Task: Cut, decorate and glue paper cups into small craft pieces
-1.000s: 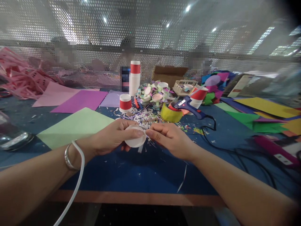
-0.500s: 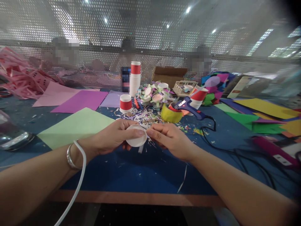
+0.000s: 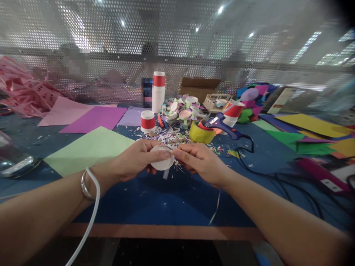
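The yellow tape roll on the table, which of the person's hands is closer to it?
Right. The right hand sits just in front of the yellow tape roll, pinching at the white paper cup. The left hand grips that cup farther to the left.

A blue tabletop (image 3: 166, 203) with a brown front edge fills the lower part of the view. Behind it stands a grey perforated metal screen (image 3: 111, 44) across the whole width. Through the holes, bright ceiling lights (image 3: 220, 9) shine in a large room.
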`<state>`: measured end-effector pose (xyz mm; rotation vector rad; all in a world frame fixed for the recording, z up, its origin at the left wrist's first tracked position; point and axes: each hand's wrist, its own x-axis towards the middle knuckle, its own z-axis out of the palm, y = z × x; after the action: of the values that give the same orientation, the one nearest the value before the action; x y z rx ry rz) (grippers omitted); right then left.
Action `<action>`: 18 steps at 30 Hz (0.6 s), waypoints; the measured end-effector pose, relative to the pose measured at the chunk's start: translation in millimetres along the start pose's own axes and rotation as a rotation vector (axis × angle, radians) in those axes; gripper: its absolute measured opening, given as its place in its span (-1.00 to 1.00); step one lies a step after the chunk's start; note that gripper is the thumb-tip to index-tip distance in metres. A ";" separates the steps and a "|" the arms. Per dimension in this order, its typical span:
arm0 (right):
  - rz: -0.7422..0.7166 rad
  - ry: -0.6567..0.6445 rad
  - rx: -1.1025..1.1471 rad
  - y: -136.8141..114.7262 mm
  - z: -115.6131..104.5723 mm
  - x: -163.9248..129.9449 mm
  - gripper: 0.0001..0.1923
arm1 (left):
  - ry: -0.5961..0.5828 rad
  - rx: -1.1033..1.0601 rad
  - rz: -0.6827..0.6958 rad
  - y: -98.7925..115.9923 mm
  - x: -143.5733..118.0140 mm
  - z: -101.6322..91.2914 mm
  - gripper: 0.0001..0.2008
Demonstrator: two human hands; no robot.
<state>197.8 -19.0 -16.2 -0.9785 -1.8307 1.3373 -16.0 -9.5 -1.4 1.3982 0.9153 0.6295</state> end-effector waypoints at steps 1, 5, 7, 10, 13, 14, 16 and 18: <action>0.008 -0.010 0.003 0.7 -0.2 0.2 -0.50 | -0.012 -0.005 0.001 -0.3 0.3 0.2 -0.75; 0.022 -0.031 0.007 3.3 -0.9 1.0 -0.51 | -0.045 -0.006 -0.013 -0.5 0.6 1.2 -0.75; 0.021 -0.035 0.011 3.5 -0.9 1.1 -0.51 | -0.038 -0.012 -0.019 -0.4 0.2 1.8 -0.75; 0.016 -0.022 -0.001 2.2 -0.2 1.0 -0.51 | -0.040 -0.021 -0.022 -0.5 -0.4 2.3 -0.74; 0.010 -0.009 -0.006 -0.1 0.7 0.8 -0.49 | -0.031 -0.009 -0.034 -0.7 -0.9 2.2 -0.75; 0.008 -0.010 -0.005 -0.7 0.8 0.8 -0.49 | -0.019 0.000 -0.039 -0.6 -1.0 2.1 -0.76; 0.007 -0.008 -0.010 -1.4 1.0 0.6 -0.49 | -0.002 0.017 -0.046 -0.5 -1.2 1.7 -0.76; 0.010 0.001 -0.012 -1.3 1.2 0.3 -0.50 | -0.006 0.020 -0.038 -0.4 -1.3 1.7 -0.74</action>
<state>196.4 -19.6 -15.2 -0.9962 -1.8369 1.3331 -15.3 -11.5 -1.7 1.3964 0.9434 0.5889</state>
